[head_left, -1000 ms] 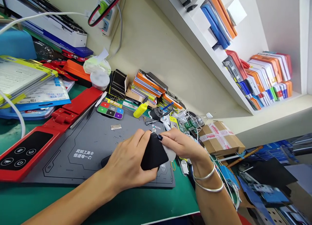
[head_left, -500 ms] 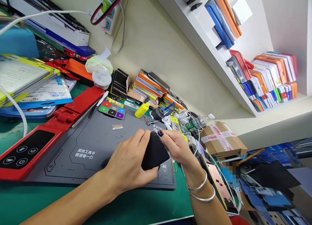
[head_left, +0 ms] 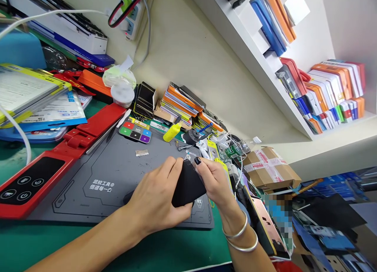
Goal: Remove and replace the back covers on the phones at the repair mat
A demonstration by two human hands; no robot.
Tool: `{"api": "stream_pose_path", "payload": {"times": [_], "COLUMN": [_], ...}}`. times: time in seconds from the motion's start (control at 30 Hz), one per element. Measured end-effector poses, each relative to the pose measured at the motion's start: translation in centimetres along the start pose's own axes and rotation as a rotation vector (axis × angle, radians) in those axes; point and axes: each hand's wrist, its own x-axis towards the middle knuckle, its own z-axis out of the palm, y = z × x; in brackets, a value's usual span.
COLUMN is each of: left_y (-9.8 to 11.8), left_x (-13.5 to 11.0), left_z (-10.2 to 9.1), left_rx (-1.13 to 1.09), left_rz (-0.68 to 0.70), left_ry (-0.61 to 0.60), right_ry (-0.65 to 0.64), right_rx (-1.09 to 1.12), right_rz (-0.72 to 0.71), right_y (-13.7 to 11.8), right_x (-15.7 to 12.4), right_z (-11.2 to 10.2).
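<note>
Head view finds the work under way: a black slab (head_left: 190,187) is up between two hands, tilted over the near right part of the grey mat (head_left: 73,193) that lies on the green counter (head_left: 165,248). Whether its lower edge rests on the mat cannot be told.

The left hand (head_left: 156,189) has a firm grip, closed round the slab with fingers over the far side and thumb along the near edge. The right hand (head_left: 217,182) is at the slab's right edge, its dark-nailed thumb close to a corner with small pale marks; its other fingers are hidden, so how closed that grip is, or whether it holds anything else, cannot be told.

As for what is done, the slab's visible face looks whole, with no part seen lifted from it. By judgement the handling is unfinished, since both hands are engaged and the slab has not been set down. Untouched on the mat lie a small metal plate (head_left: 141,153) and a tray of coloured squares (head_left: 134,131); a yellow bottle (head_left: 172,132) is near them.
</note>
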Motion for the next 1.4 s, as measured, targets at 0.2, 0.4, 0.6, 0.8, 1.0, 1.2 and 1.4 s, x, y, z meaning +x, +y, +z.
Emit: {"api": "stream_pose_path", "payload": {"times": [0.2,0.4,0.6,0.8,1.0,1.2,1.4], "left_y": [0.1,0.1,0.4,0.5,0.4,0.4,0.5], "left_x": [-0.1,-0.1,0.0,-0.1,-0.2,-0.4,-0.4], "left_z": [0.0,-0.1,-0.1,-0.2,-0.1,-0.1,0.0], "left_rx": [-0.002,0.007,0.007,-0.033,-0.034,-0.014,-0.027], "left_rz": [0.005,0.013,0.054,0.035,0.035,0.078,0.07], "left_ry": [0.006,0.001,0.01,-0.042,-0.057,-0.072,-0.07], "right_ry": [0.072,-0.134,-0.502,-0.513,-0.599,-0.534,-0.435], "right_rx": [-0.018,-0.054,-0.118,-0.136,-0.178,-0.168,-0.12], "right_rz": [-0.005,-0.025,-0.066,-0.121,-0.117,-0.021,0.036], "right_y": [0.2,0.4,-0.1,0.2,0.2,-0.3,-0.3], "right_x": [-0.5,0.3,1.5,1.0,0.3,0.1,0.3], "right_z": [0.4,-1.3,-3.7,-4.1,-4.7,-4.0,-2.9]}}
